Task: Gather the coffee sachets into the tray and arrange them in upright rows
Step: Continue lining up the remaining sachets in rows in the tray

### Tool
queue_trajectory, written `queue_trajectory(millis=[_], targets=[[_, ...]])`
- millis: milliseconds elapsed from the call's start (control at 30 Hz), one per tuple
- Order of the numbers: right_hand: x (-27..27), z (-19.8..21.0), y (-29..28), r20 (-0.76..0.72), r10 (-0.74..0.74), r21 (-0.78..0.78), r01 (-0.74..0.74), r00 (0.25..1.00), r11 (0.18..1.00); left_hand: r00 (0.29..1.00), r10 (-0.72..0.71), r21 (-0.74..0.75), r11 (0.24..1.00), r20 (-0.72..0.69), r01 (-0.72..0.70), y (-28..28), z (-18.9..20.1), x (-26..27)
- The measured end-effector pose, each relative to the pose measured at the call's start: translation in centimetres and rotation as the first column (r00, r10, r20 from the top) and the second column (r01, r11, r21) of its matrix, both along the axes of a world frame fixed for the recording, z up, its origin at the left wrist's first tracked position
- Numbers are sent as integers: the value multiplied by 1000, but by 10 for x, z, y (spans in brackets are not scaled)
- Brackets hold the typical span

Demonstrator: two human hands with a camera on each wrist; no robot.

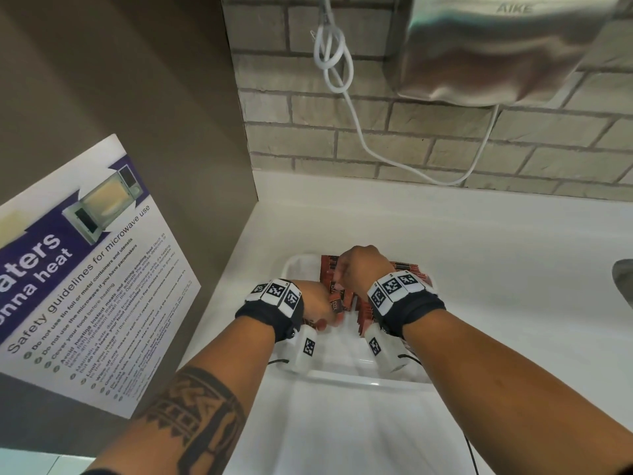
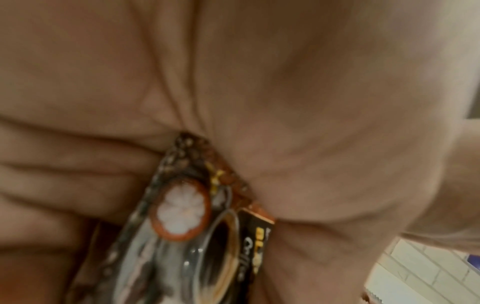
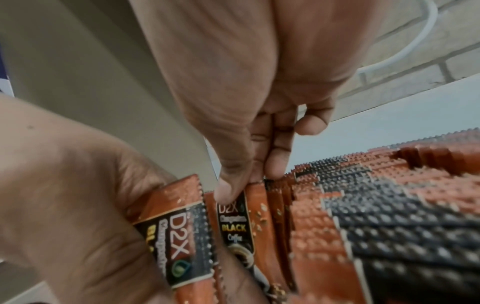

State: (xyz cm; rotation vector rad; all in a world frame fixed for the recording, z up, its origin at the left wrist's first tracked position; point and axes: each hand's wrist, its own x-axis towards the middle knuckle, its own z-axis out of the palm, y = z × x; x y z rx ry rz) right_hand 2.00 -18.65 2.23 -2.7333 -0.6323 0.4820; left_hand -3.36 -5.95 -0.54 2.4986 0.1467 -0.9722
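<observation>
A white tray (image 1: 346, 378) on the counter holds orange and black coffee sachets standing in packed upright rows (image 3: 389, 205). My left hand (image 1: 320, 305) grips a small bundle of sachets (image 3: 176, 236) at the tray's left side; the left wrist view shows them pressed between my palm and curled fingers (image 2: 187, 216). Beside that bundle, my right hand (image 3: 250, 181) pinches the top edge of one D2X Black Coffee sachet (image 3: 235, 224) between thumb and fingers, at the left end of the rows. In the head view my right hand (image 1: 356, 265) hides most of the rows.
A brown cabinet side with a microwave safety poster (image 1: 85, 269) stands close on the left. Behind the tray is a brick wall with a looped white cable (image 1: 334, 56) and a steel hand dryer (image 1: 496, 49). A sink edge (image 1: 625, 282) shows at far right.
</observation>
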Motion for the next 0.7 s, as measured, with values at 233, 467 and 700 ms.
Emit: queue_trajectory(millis=[233,467,700], targets=[[5,0,2,-17,0,-60,-1,1000,998,998,64,-90,994,-2,-64,0,-7,7],[8,1,1,-30,8,-38,-9,1000,999,995,101,-132,986,-14,-102,0,-8,7],[9,0,-3,-40,10,2,-10,999,1000,994,103,-113,988,-17,-105,0,-7,5]])
